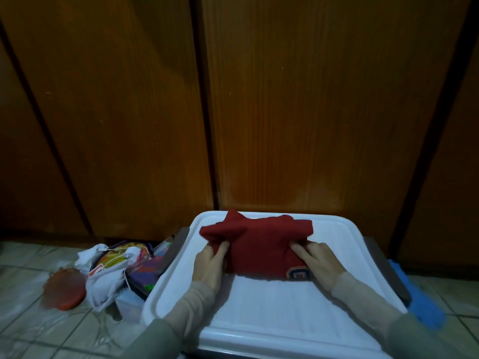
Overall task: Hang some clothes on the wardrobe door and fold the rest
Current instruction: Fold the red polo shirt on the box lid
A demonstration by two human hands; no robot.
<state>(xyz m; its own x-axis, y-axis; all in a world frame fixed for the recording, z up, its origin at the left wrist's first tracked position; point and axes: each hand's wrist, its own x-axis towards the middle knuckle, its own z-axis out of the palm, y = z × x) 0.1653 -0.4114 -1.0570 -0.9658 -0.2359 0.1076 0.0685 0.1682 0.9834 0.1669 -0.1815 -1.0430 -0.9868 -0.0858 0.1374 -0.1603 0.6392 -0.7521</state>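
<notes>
A dark red garment (pixel 259 242) with a small crest near its lower right corner lies partly folded on a white tray-like lid (pixel 259 307). My left hand (pixel 211 265) pinches the garment's left edge, with cloth bunched above the fingers. My right hand (pixel 317 260) grips its right edge. Both hands sit at the near side of the cloth. Behind stand the brown wooden wardrobe doors (pixel 129 112), closed, with nothing hanging on them in view.
On the tiled floor to the left lie a heap of white plastic bags and colourful items (pixel 116 270) and a round red object (pixel 66 288). A blue cloth (pixel 420 301) lies on the floor to the right of the lid.
</notes>
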